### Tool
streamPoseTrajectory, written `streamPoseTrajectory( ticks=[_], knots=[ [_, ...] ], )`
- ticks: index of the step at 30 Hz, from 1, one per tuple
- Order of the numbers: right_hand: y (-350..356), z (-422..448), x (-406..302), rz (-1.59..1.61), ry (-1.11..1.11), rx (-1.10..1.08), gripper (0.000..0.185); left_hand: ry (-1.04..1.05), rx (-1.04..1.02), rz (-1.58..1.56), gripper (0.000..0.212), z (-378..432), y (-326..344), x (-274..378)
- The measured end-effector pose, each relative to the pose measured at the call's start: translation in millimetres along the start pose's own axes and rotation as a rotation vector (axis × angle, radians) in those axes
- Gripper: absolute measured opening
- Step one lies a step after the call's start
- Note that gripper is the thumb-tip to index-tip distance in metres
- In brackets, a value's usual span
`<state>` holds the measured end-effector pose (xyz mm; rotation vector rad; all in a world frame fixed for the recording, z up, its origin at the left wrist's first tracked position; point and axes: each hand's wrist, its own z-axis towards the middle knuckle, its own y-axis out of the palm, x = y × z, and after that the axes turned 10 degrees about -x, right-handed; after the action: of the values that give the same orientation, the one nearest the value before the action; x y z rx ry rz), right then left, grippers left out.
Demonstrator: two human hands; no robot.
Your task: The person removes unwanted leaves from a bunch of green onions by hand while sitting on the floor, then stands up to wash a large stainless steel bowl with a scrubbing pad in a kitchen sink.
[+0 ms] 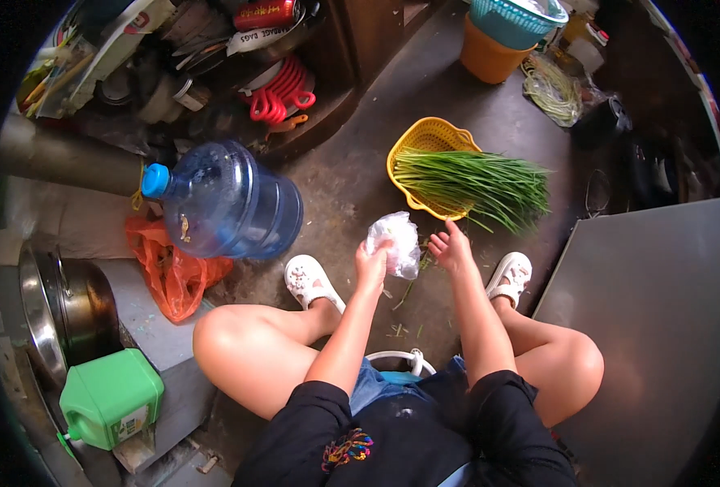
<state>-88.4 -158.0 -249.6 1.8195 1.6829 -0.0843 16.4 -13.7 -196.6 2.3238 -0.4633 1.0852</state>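
Note:
My left hand grips a crumpled, translucent plastic bag between my knees, above the floor. To the right of the bag, my right hand is raised with its fingers apart and holds nothing. Just beyond my hands, a yellow plastic basket stands on the floor. A bundle of long green leaves, like chives, lies in it, its tips hanging over the right side. Loose green bits are scattered on the floor below my hands. What the bag contains cannot be made out.
A blue water bottle lies on its side at left, by a red plastic bag. Further left are a metal pot and a green jug. A grey panel borders the right; stacked baskets stand at the back.

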Motion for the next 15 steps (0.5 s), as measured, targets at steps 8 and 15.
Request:
streamPoseTrajectory(
  ticks=[8, 15],
  knots=[
    [-12.1, 48.5, -19.1, 0.120, 0.093, -0.159, 0.036, -0.063, 0.055, 0.009, 0.020, 17.6, -6.1, -2.0],
    [-3.5, 75.0, -9.4, 0.110, -0.114, -0.222, 0.034, -0.048, 0.047, -0.013, 0.022, 25.1, -8.8, 2.1]
  ],
)
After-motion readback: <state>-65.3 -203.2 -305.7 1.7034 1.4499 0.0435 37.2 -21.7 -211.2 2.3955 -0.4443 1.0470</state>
